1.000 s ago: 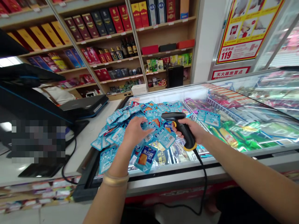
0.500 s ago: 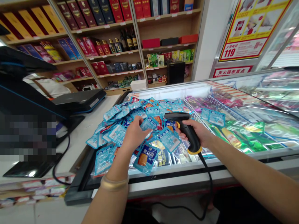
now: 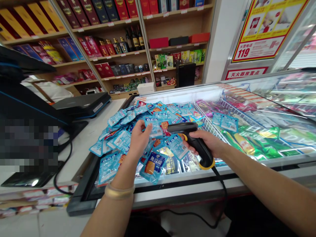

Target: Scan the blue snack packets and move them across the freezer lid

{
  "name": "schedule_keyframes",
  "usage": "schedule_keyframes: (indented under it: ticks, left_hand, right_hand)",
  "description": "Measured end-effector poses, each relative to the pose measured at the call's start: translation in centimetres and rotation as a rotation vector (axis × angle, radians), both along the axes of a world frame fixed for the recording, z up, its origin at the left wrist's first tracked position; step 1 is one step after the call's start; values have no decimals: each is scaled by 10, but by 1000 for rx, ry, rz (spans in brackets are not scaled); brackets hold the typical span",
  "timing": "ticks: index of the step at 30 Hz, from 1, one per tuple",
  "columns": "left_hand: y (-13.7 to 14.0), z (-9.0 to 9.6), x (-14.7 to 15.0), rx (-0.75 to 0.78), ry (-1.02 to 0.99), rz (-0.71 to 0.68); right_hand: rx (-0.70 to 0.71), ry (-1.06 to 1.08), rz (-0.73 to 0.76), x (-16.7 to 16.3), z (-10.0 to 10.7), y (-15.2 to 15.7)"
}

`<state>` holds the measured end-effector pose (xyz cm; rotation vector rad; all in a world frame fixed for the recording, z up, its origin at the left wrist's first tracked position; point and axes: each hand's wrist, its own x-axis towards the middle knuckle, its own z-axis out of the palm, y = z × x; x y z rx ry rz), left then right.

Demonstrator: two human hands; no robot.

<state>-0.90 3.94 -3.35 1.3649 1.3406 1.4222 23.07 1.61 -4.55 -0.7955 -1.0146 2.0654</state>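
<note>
In my right hand [image 3: 206,142] is a black and yellow barcode scanner [image 3: 201,149], gripped by its handle, its head pointing left. My left hand [image 3: 140,135] pinches a light blue snack packet [image 3: 155,127] by its left edge, with the printed back facing up. That packet is just left of the scanner's head. Around both hands spreads a heap of similar blue snack packets [image 3: 120,140] on the glass top of a chest freezer. One packet [image 3: 153,166] lies face up near the front edge, showing a dark blue label and a brown food picture.
Frozen goods in wire baskets [image 3: 209,123] show through the freezer glass [image 3: 259,115]. Two joined blue packets [image 3: 225,122] lie apart on the right. A counter with a black scale [image 3: 81,105] and a monitor stands left. The scanner's cable [image 3: 223,187] hangs down in front.
My left hand has shifted slightly left and up with the packet, which is now flatter and turned to the scanner. The scanner has moved a little left and down.
</note>
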Motion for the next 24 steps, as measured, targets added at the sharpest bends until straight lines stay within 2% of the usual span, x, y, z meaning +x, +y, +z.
schedule_keyframes:
  ticks: [13,19,24]
  left_hand:
    - [4,-6,-3,49,26,-13]
    - [2,-4,-1,27,-25,-47]
    - [5,-7,-3,74,19,-18]
  right_hand:
    - [16,-17,11,-1,-2,1]
    - [55,-44,9,-3,-3,1]
    - [74,-63,27,-3,-2,1]
